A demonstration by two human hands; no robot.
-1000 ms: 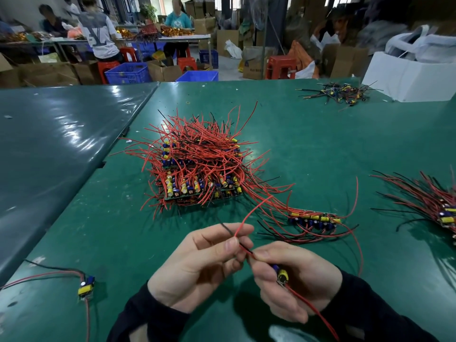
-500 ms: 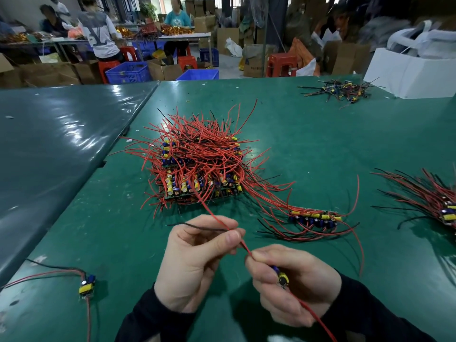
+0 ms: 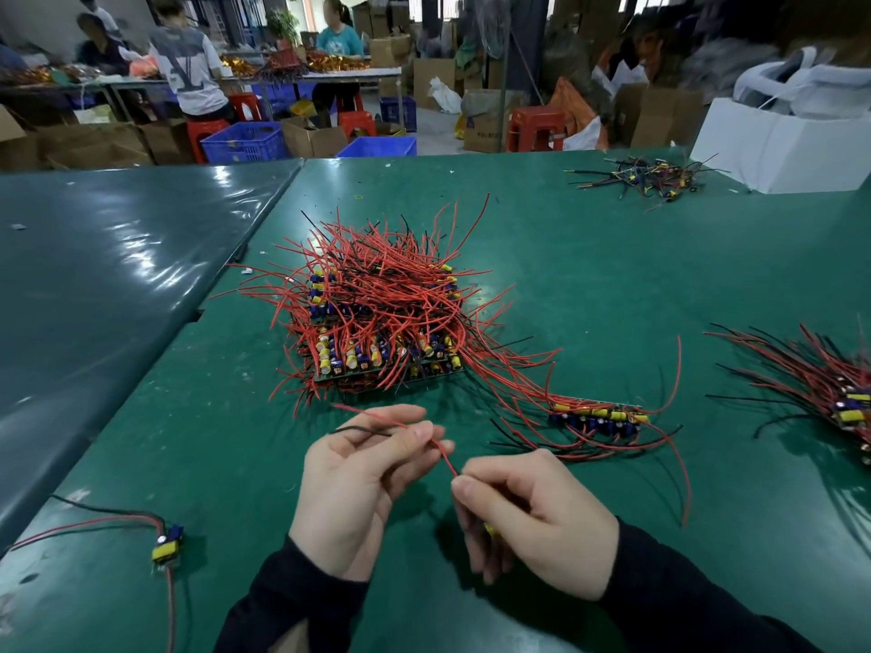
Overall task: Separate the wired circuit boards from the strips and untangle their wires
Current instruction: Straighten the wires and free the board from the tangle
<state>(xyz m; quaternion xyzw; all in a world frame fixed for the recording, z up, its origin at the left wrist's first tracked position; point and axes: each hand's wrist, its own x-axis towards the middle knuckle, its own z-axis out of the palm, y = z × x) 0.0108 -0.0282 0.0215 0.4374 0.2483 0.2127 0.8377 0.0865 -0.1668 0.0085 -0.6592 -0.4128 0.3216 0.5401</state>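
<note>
left grip (image 3: 363,483): pinches red wire (image 3: 443,457), drawing it straight | right grip (image 3: 532,516): clenched round small board (image 3: 490,528), anchoring it | uncut stack (image 3: 377,322) beyond both grips on bench (image 3: 589,275)

Legible text: none. Grey shirt (image 3: 188,68) (far left, a person's back) bears large dark marks, unreadable.

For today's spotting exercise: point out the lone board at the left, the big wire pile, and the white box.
lone board (image 3: 167,550), head view, on its yellow part.
wire pile (image 3: 377,304), head view, on the red tangle's middle.
white box (image 3: 773,148), head view, on its front wall.
</note>
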